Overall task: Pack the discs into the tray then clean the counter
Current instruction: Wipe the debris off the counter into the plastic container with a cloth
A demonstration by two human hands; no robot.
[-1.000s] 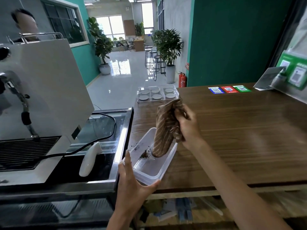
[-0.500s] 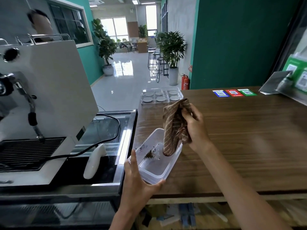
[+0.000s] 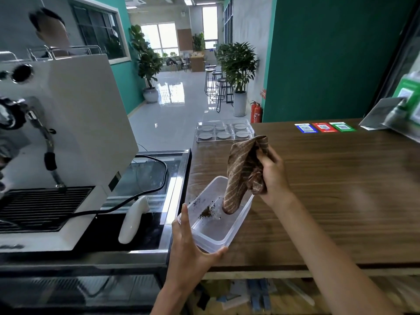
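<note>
Both hands work at the near left corner of the wooden counter (image 3: pixel 329 189). The left hand (image 3: pixel 188 253) cups the near end of a clear plastic container (image 3: pixel 218 228), thumb hooked over the near corner and the fingers stretched up along its left wall, so the container sits tipped and overhanging the counter's edge. The right hand (image 3: pixel 271 176) is clenched around a bunched brown striped cloth (image 3: pixel 244 171); the cloth's loose lower end hangs down into the container, and whether it touches the bottom cannot be told. A small heap of dark grounds (image 3: pixel 205 212) and scattered specks lie on the container's floor just beside that hanging end.

At the far left corner of the counter stands the clear tray (image 3: pixel 223 131), well apart from the hands, with 6 compartments and 1 grey disc (image 3: pixel 207 137) in each.

Left of the counter, a white espresso machine (image 3: pixel 75 123) stands on a black glass-topped unit (image 3: pixel 145 178); a black cable (image 3: pixel 145 192) runs across the glass, and a white handle-shaped object (image 3: pixel 133 220) lies near the machine's base.

On the far counter lie 3 small cards (image 3: pixel 323 127), blue, red and green, each with a printed code too small to read. A green sign (image 3: pixel 409 98) at the right edge is blurred.
</note>
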